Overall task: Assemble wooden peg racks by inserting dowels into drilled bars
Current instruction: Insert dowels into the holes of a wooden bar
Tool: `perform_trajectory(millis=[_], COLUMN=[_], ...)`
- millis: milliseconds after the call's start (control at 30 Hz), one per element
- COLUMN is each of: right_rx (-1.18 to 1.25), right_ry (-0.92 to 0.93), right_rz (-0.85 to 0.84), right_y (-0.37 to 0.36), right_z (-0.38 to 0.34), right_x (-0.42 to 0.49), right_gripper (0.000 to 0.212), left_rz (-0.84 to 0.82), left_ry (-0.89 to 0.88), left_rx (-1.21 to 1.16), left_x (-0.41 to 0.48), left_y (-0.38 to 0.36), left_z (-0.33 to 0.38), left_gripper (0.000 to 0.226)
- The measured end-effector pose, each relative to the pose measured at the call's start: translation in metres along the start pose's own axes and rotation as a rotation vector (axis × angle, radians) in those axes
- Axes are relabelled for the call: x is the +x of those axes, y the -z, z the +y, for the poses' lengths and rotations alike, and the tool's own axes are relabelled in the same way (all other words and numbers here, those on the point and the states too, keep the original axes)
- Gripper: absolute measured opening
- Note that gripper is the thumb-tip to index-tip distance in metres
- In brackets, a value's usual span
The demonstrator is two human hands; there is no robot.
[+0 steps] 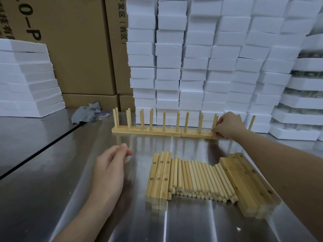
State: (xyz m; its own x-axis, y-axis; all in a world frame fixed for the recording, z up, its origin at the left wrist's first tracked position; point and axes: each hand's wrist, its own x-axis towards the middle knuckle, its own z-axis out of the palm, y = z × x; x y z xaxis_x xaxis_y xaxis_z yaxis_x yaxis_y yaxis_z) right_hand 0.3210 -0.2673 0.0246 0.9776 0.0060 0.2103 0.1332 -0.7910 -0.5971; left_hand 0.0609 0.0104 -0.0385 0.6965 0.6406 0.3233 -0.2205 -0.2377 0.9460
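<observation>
- Right hand point(229, 125): fingers curled, pinching the right end of the row of peg racks point(164, 132), which stands far across the steel table point(52, 172), dowels upright.
- Left hand point(110, 165): loosely open above the table, holding nothing.
- Loose dowels point(197, 179): near, lying between two stacks of drilled bars point(160, 177).

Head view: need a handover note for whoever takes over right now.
Left hand: open, hovers over the steel table, holds nothing.
Right hand: pinches the right end of the assembled racks.
Done: the assembled racks stand in a row at the far side, pegs upright.
Left: loose dowels lie between the left bar stack and the right bar stack, not yet assembled.
</observation>
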Motion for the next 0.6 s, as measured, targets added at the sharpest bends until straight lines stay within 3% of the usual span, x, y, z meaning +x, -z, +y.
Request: perform_trajectory(millis=[400,600], right_rx=[0.118,0.141], right_ry=[-0.062,0.050], right_rz=[-0.049,0.016], right_y=[0.011,0.039], right_z=[0.005,0.007], right_x=[-0.012,-0.054], right_gripper=[0.018,0.016], left_rz=[-0.002,-0.055], left_ry=[-0.014,-0.048], left_rx=[-0.015,0.038], left_x=[0.004,0.004], left_y=[0.000,0.000], left_z=[-0.004,-0.007], left_gripper=[0.036,0.034])
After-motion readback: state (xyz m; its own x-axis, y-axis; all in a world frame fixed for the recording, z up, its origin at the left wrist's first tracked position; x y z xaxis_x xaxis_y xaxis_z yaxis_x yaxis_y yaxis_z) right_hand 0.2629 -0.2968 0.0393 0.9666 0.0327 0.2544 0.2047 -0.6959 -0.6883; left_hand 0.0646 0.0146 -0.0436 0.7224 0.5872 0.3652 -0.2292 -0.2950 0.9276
